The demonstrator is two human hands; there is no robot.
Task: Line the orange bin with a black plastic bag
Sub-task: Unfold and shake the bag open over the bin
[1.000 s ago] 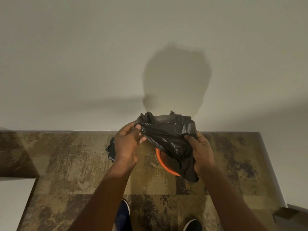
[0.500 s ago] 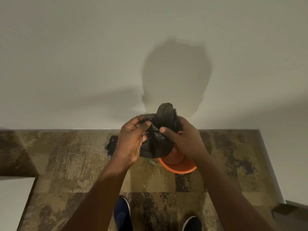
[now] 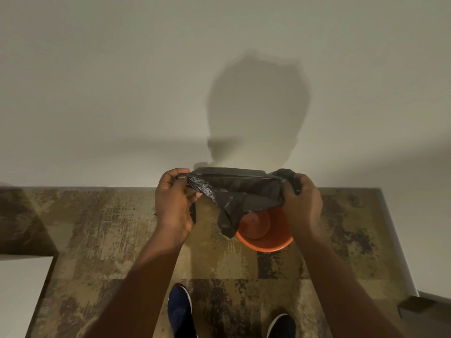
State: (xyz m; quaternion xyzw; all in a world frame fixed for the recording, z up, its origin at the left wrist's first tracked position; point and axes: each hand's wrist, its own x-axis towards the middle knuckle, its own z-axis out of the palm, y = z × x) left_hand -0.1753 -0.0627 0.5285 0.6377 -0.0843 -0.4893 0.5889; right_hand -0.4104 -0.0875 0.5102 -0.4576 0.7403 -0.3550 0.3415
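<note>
A black plastic bag [image 3: 234, 193] is stretched wide between both hands, its top edge pulled taut and its body hanging down. My left hand [image 3: 174, 201] pinches the bag's left end. My right hand [image 3: 301, 201] grips the bunched right end. Directly beneath, the round orange bin [image 3: 266, 242] stands on the carpet by the wall, its inside showing and bare. The bag's lower tip hangs over the bin's left rim. The bin's far side is hidden by the bag and my right hand.
A plain wall [image 3: 219, 81] rises just behind the bin. Mottled brown carpet [image 3: 109, 228] covers the floor. A white surface [image 3: 19, 293] sits at the lower left, a baseboard corner [image 3: 395, 240] runs along the right. My two shoes [image 3: 180, 311] stand below.
The hands, close together on the bunched bag half a second ago, have pulled apart sideways, stretching the bag's edge out flat above the bin.
</note>
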